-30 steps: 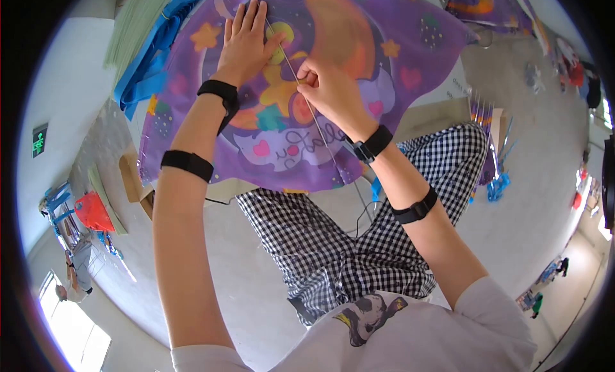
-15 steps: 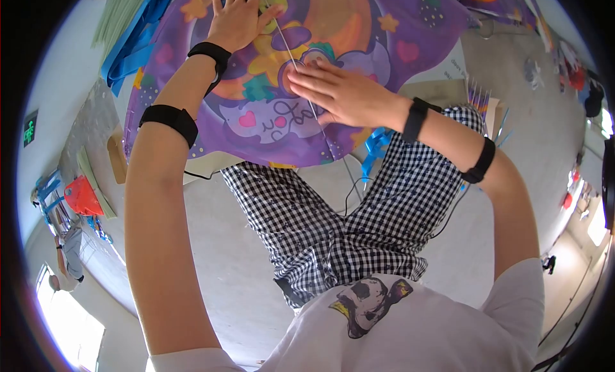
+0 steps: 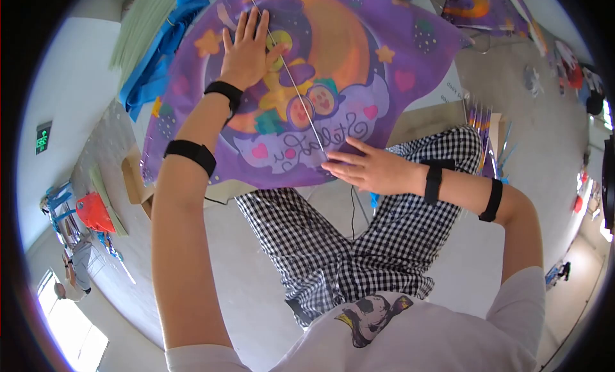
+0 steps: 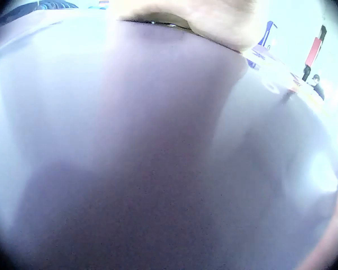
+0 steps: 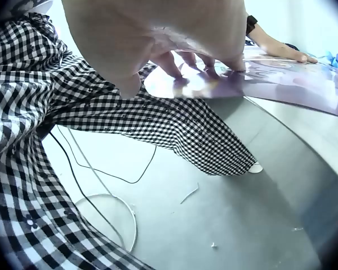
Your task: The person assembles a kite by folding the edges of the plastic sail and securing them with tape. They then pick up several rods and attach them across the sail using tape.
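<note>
A purple printed sheet (image 3: 397,52) with a moon, stars and hearts is spread out in front of the person. A thin pale rod (image 3: 296,84) runs down its middle, slanting toward the person. The left hand (image 3: 246,58) lies flat on the upper part, fingers spread, the thumb across the rod. At the lower edge the right hand (image 3: 368,169) rests with straight fingers, its fingertips by the rod's lower end. In the right wrist view the right hand's fingers (image 5: 186,59) touch the sheet (image 5: 259,81). The left wrist view shows mostly blurred sheet (image 4: 158,140) beneath the left hand (image 4: 214,19).
Blue strips (image 3: 150,71) and pale green sticks (image 3: 138,32) lie at the upper left. Another printed sheet (image 3: 480,13) is at the upper right. Checkered trouser legs (image 3: 339,244) are below the sheet, with a black cable (image 5: 73,160) and pale loop (image 5: 134,225) on the floor.
The right hand has gone from pinching near the rod's middle to straight fingers, and has slid down to the sheet's lower edge. The left hand stays on the upper part.
</note>
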Tool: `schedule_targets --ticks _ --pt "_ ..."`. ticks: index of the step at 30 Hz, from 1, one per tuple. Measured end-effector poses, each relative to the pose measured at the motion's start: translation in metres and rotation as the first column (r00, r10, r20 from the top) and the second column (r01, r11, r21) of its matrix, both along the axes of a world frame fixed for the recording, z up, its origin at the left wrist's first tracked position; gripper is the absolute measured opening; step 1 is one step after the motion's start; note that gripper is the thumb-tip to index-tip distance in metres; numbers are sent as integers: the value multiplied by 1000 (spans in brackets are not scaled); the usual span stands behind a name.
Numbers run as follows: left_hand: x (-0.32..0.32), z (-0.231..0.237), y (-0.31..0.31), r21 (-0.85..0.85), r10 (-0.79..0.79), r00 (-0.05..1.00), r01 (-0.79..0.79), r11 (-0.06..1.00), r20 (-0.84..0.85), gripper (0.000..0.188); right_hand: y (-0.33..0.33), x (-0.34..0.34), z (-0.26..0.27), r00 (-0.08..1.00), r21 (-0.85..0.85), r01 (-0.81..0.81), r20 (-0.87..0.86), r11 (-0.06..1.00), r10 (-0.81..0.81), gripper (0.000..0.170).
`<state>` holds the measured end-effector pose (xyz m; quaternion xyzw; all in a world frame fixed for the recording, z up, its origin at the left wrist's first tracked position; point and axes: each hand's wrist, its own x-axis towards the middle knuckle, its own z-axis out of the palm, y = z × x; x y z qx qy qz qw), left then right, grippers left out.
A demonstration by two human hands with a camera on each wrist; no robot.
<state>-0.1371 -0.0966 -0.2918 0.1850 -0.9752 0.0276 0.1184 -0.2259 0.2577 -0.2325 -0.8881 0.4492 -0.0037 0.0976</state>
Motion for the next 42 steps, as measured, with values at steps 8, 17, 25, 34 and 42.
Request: schedule_targets --ticks 8,17,25,34,42 --pt "-2 12 5 29 28 998 -30 999 57 86 -2 7 17 968 40 136 209 990 -141 45" --pt "-2 24 9 144 38 995 -50 988 87 87 -4 -11 24 844 142 385 346 912 -410 49" --pt "-3 29 9 188 49 995 -66 980 91 87 0 -18 25 819 120 452 338 884 -464 49" --pt "-2 54 1 354 76 977 -1 935 -198 73 4 -38 60 482 283 663 546 693 -685 42" --pt "35 208 42 964 -236 963 -70 255 132 36 -90 -221 84 -142 353 868 850 349 -508 29"
